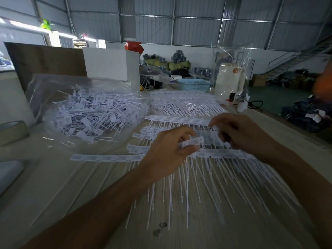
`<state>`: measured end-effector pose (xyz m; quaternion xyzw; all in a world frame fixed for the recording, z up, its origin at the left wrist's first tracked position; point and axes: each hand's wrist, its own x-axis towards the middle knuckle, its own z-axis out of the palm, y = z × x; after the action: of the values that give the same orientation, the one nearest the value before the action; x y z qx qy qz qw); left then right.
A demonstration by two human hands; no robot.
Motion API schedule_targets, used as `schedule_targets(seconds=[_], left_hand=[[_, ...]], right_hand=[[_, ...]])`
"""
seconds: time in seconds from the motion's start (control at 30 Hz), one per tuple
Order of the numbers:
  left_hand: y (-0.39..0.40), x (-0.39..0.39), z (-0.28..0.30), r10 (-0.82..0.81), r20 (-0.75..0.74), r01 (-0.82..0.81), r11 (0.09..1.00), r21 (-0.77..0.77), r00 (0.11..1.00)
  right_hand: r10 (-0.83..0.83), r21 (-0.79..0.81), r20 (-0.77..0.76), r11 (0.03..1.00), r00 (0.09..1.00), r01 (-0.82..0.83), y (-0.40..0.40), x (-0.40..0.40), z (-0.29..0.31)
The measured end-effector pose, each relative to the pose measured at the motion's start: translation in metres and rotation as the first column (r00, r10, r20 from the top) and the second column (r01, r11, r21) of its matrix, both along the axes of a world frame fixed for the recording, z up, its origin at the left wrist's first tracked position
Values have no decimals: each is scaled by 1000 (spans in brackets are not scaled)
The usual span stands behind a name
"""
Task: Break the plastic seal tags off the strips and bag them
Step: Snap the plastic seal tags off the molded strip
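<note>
White plastic seal tag strips (206, 155) lie in overlapping rows on the table in front of me, their thin tails pointing toward me. My left hand (167, 150) grips a small bunch of white tags (192, 141) just above these strips. My right hand (239, 132) hovers beside it with fingers loosely curled over the strips; motion blur hides whether it holds anything. To the left, a clear plastic bag (71, 141) lies open and holds a heap of loose tags (93, 112).
More tag strips under clear wrap (186, 103) lie further back. A roll of tape (12, 130) sits at the left edge. A blue basket (194, 84), a white box (109, 62), a white container in plastic (228, 78) and cables stand at the back.
</note>
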<state>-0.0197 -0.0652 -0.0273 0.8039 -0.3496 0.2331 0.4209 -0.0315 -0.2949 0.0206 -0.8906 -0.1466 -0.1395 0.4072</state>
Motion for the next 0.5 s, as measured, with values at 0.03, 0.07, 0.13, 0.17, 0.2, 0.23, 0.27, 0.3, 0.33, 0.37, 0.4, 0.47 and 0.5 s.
schedule_targets(seconds=[0.03, 0.07, 0.13, 0.17, 0.2, 0.23, 0.27, 0.3, 0.33, 0.37, 0.4, 0.47, 0.5], left_hand=[[0, 0, 0, 3, -18, -4, 1000, -22, 1000], [0, 0, -1, 10, -24, -11, 999, -36, 1000], [-1, -2, -1, 25, -11, -26, 998, -60, 1000], [-1, -1, -1, 30, -3, -30, 997, -69, 1000], [-1, -1, -1, 33, 4, -33, 997, -74, 999], [-1, 0, 0, 34, 7, -34, 996, -77, 999], [0, 0, 1, 30, 8, -30, 996, -79, 1000], [0, 0, 1, 20, 6, -20, 997, -80, 1000], [0, 0, 1, 5, 5, -5, 997, -81, 1000], [1, 0, 1, -12, 2, 12, 997, -77, 1000], [2, 0, 1, -28, -13, 28, 998, -64, 1000], [8, 3, 1, -60, -85, 59, 998, -19, 995], [12, 4, 2, -68, -122, 69, 998, 9, 990]], right_hand=[[45, -26, -46, 999, 998, -46, 10, -1, -5], [82, -31, -92, 996, 992, -86, 19, -1, -9], [155, 58, -190, 988, 969, -146, 32, -2, -12], [193, 142, -233, 976, 953, -163, 34, -4, -12], [224, 210, -260, 962, 939, -172, 35, -6, -12], [254, 248, -272, 951, 928, -187, 36, -8, -12], [281, 249, -267, 944, 922, -216, 37, -10, -12], [301, 225, -253, 943, 920, -246, 38, -10, -13], [313, 193, -238, 943, 919, -271, 39, -10, -15], [314, 173, -232, 945, 921, -278, 39, -9, -16], [301, 169, -229, 949, 926, -267, 38, -7, -17], [246, 207, -223, 958, 943, -200, 35, -4, -17], [221, 248, -222, 955, 950, -164, 33, -4, -16]])
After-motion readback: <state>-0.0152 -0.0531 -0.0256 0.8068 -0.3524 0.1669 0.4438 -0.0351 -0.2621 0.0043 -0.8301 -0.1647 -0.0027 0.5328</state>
